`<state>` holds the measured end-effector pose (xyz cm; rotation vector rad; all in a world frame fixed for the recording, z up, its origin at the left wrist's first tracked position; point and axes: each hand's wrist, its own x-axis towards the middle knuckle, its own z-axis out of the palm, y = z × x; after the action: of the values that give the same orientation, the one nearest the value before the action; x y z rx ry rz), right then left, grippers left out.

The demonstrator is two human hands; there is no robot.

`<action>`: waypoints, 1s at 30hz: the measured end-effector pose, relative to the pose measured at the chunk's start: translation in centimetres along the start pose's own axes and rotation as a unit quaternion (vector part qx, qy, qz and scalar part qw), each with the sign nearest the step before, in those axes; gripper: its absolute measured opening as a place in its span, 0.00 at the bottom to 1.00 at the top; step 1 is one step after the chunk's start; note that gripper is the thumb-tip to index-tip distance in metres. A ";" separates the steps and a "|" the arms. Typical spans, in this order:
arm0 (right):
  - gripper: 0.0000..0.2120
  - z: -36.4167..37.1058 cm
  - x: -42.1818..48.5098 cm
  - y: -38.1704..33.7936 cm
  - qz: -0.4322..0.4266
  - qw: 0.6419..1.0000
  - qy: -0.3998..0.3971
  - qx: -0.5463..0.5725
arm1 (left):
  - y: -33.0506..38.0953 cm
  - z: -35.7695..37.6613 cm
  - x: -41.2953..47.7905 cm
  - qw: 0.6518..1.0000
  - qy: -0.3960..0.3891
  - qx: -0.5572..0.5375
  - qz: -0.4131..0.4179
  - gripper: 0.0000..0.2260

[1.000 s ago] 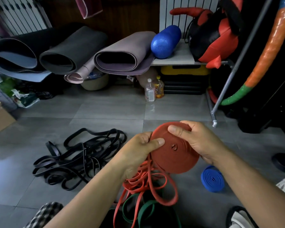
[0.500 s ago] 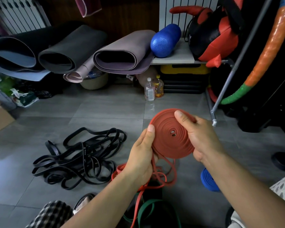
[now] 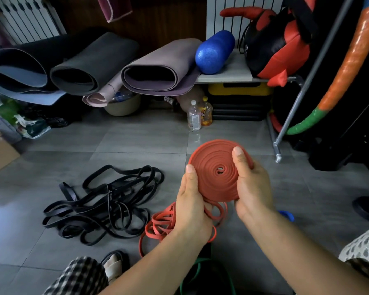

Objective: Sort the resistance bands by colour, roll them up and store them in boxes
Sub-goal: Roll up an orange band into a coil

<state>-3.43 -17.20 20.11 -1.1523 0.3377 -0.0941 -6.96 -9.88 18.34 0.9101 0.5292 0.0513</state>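
Hands meet just toward 4 o'clock of your view's centre. Your left hand (image 3: pixel 192 207) grips the red coil (image 3: pixel 215 179) at its 8 o'clock edge, thumb lying up along the rim and fingers curled behind it. Your right hand (image 3: pixel 251 192) holds it from 3 o'clock, thumb pressed flat on the spiral face and fingers wrapped round the back. The coil faces you, wound tight round a small hole. Red strands hang from its 6 o'clock edge and pass by your left palm down to a heap of loose red bands (image 3: pixel 160 224) on the floor (image 3: pixel 136 145). At 9 o'clock of that heap lies a tangle of black bands (image 3: pixel 102 205), apart from the red. A rolled blue band (image 3: pixel 287 216) peeks out at 4 o'clock behind your right wrist, mostly hidden. A green band (image 3: pixel 200 271) curves at 6 o'clock, beneath your forearms. Rolled mats (image 3: pixel 158 67) and a blue foam roller (image 3: pixel 214 53) sit at 12 o'clock.
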 end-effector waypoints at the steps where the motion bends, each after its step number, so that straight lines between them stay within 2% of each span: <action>1: 0.08 0.0 -0.4 0.3 0.013 1.000 0.009 0.019 | 0.2 0.1 0.1 1.000 0.003 0.005 0.008 0.21; 4: 0.08 -0.2 -1.2 0.8 0.049 0.998 0.022 0.043 | 0.5 0.3 0.3 0.999 0.029 0.018 0.016 0.18; 10: 0.09 -1.3 -1.8 1.6 0.049 0.999 0.001 -0.013 | 0.7 0.2 0.7 0.999 0.032 0.033 -0.026 0.19; 17: 0.11 -3.1 -0.8 -0.5 0.179 0.967 -0.164 -0.080 | 1.8 0.2 1.2 0.997 -0.008 0.067 -0.044 0.22; 19: 0.08 -3.4 -0.5 -0.9 0.165 0.968 -0.151 -0.117 | 1.7 -0.1 1.1 0.996 -0.020 0.083 -0.038 0.20; 22: 0.16 -3.9 0.3 -1.7 0.133 0.957 -0.154 -0.207 | 1.8 -0.5 0.8 0.990 -0.037 0.134 -0.002 0.12; 27: 0.26 -4.2 1.7 -3.4 0.027 0.926 -0.215 -0.310 | 2.8 -1.1 0.7 0.960 -0.114 0.248 0.054 0.08; 30: 0.24 -4.0 1.5 -3.4 0.074 0.912 -0.277 -0.292 | 2.9 -1.0 0.2 0.941 -0.167 0.293 0.042 0.09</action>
<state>-2.95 -22.43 21.43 -1.6780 -0.0691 0.4948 -6.75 -7.28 19.95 1.4902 0.1814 -0.1923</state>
